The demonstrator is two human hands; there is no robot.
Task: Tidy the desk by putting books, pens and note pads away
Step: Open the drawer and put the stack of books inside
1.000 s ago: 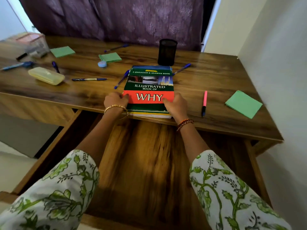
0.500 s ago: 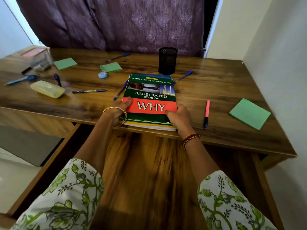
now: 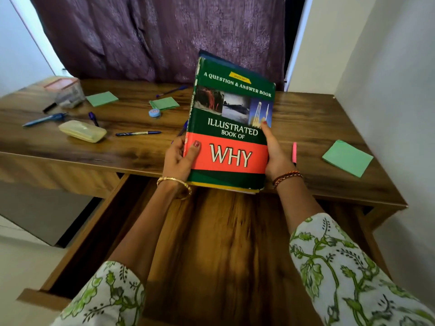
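The book (image 3: 231, 128) is the landmark, held tilted above the desk's (image 3: 317, 118) front edge, over the open drawer (image 3: 223, 243) that lies before it. The left hand (image 3: 177, 158) grips its left edge and the right hand (image 3: 274, 154) its right. Just right of the book lies a marker (image 3: 294, 152), farther right a note pad (image 3: 347, 158). Left of the book lie a pen (image 3: 138, 133), then a case (image 3: 82, 131); behind those sit two more note pads (image 3: 164, 103) (image 3: 102, 99).

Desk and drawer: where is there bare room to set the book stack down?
The open drawer below the books looks bare. Desk is free between the pink pen and the back edge. The left side is crowded with pens, pads and the yellow case.
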